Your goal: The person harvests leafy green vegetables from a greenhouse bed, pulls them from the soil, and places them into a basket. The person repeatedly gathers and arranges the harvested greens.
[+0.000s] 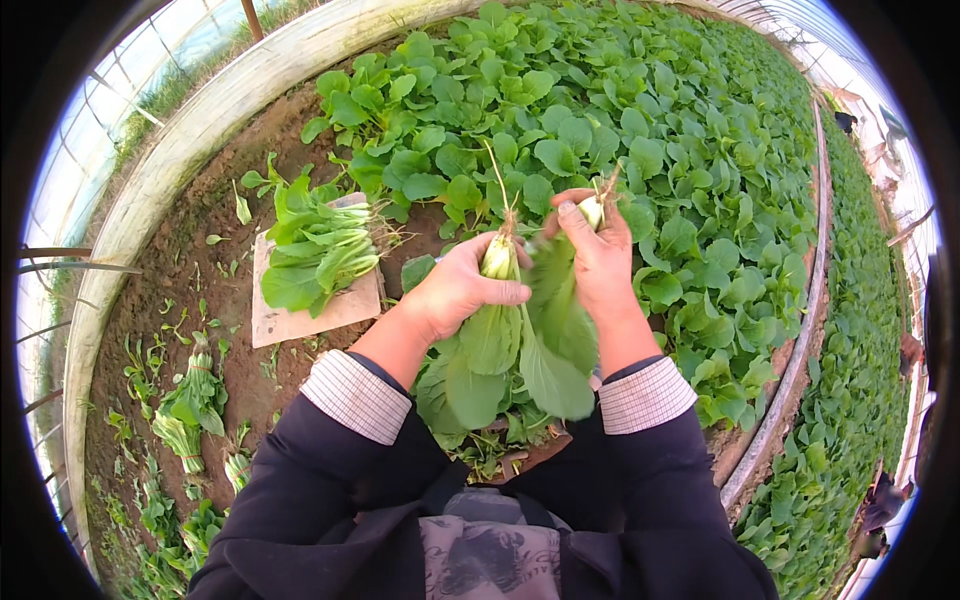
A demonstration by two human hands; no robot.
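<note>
My left hand point(470, 283) is closed round a leafy green plant point(490, 345), held upside down with its pale stem base and thin roots up and its broad leaves hanging. To its right, my right hand point(597, 240) grips another leafy green plant point(560, 310) near its root end, thumb pressed on the stem. That plant's leaves are blurred and overlap those under the left hand. Left of my hands, a pile of pulled leafy greens point(318, 250) lies on a flat pale board point(275, 325), roots pointing right.
A dense bed of growing greens point(600, 90) fills the ground ahead and to the right. Tied bundles of greens point(198, 390) and scattered leaves lie on the soil point(260, 400) at left. A pale curved border point(95, 270) runs along the left, and a narrow rail point(800, 350) along the right.
</note>
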